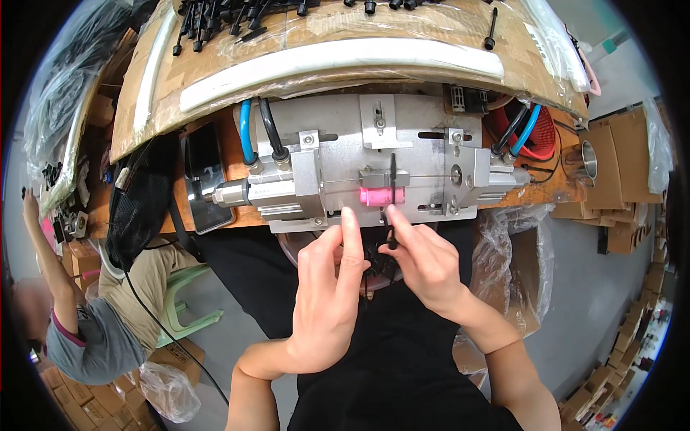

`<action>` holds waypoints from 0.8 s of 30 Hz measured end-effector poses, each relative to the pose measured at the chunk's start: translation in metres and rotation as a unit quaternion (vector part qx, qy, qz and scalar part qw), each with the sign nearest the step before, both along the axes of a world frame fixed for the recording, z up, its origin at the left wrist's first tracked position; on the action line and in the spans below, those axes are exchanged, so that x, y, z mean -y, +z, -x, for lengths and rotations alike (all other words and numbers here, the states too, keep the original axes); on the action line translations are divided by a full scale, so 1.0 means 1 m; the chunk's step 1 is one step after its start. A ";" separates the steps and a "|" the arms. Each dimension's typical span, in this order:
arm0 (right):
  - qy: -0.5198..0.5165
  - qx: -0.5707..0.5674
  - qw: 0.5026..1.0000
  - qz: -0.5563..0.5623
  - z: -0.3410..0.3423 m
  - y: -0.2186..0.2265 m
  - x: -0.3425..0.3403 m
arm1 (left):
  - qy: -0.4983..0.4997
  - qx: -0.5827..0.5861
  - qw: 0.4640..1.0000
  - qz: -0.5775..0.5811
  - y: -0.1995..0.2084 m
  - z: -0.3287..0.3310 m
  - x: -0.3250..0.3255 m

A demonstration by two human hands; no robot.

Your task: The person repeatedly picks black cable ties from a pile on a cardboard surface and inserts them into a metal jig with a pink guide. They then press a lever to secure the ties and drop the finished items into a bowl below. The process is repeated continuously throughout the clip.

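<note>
A bright pink cylinder (374, 197) lies sideways against a small metal block in the middle of the metal clamping fixture (424, 161). My right hand (430, 269) is closed in a pinch on a slim black rod-shaped part (393, 172), which stands out past the fingertips and crosses the cylinder's right end. Close beside it is my left hand (327, 298), index finger pointing up toward the cylinder and the other fingers curled in; what they hold, if anything, is hidden. Several black parts (381, 264) show between the hands, above a clear container partly covered by them.
Two pneumatic cylinders with blue and black hoses (248, 129) flank the fixture. Behind it, a cardboard-covered shelf (323, 68) bears several black parts. A phone (208, 179) lies at left, a red basket (543, 136) and metal cup (579, 159) at right. Another person (93, 337) sits at far left.
</note>
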State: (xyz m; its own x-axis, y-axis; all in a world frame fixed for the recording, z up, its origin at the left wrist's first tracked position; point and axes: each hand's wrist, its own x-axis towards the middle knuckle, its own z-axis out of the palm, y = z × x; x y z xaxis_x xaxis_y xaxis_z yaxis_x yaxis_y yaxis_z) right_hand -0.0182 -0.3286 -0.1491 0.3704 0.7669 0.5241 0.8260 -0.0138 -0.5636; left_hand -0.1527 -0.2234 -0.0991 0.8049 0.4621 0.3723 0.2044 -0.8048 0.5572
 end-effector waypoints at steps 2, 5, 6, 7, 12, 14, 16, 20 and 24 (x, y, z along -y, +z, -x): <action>0.005 0.008 1.000 -0.012 -0.001 -0.005 -0.006 | 0.005 -0.002 1.000 -0.009 0.001 0.001 -0.001; 0.007 0.007 1.000 0.012 -0.003 -0.004 -0.010 | 0.004 -0.004 1.000 -0.009 0.004 0.001 -0.005; 0.008 0.003 1.000 0.013 -0.003 -0.003 -0.010 | 0.002 -0.004 1.000 -0.010 0.006 -0.001 -0.007; 0.009 -0.002 1.000 0.014 -0.004 -0.002 -0.009 | -0.005 0.003 1.000 -0.014 0.010 -0.004 -0.011; 0.035 0.062 0.996 0.058 -0.028 0.048 -0.003 | -0.017 0.082 0.993 -0.088 0.054 -0.068 -0.075; -0.012 0.168 0.986 0.014 -0.061 0.076 -0.015 | -0.058 0.135 0.979 -0.145 0.057 -0.115 -0.124; -0.117 0.264 0.957 0.005 -0.107 0.116 -0.036 | -0.093 0.130 0.958 -0.238 0.065 -0.160 -0.163; -0.041 0.319 0.937 0.133 -0.214 0.153 -0.056 | -0.175 -0.024 0.964 -0.199 0.083 -0.181 -0.177; 0.105 0.223 0.964 0.104 -0.234 0.152 -0.073 | -0.225 0.030 0.963 -0.144 0.092 -0.124 -0.181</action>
State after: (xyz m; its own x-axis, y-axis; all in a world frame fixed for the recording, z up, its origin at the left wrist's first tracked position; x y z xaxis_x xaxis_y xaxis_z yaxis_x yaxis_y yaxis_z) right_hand 0.2159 -0.2556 0.0031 -0.0310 0.9064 0.4213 0.9822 0.1058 -0.1554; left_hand -0.0283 -0.0421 -0.0072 0.8724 -0.0590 0.4852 -0.2280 -0.9272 0.2972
